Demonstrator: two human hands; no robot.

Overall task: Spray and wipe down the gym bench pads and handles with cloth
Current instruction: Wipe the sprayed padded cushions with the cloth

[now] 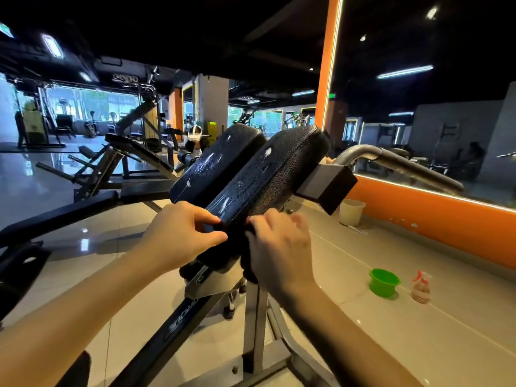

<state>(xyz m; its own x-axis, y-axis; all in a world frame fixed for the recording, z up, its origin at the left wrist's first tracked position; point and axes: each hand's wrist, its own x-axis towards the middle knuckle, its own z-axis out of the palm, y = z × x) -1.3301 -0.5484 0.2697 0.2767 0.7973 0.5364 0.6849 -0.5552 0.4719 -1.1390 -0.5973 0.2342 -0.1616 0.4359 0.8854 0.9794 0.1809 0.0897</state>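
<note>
Left hand (pixel 181 236) and right hand (pixel 279 247) both pinch the cloth (pixel 247 265) at the lower edge of the pad (pixel 259 185), so I'd spread it flat and wipe firmly up through the spray (pixel 268 152).

Below the grip on the cloth (pixel 247 268), beam (pixel 156 347): white outlined lettering (pixel 181 317), stylised, seen upside down, cannot be read. Far up-left of grip, sign (pixel 125 78) under the ceiling: looping logo letters, blurred, unreadable. Up-right of grip, green sign (pixel 332 95): too small to read.
</note>
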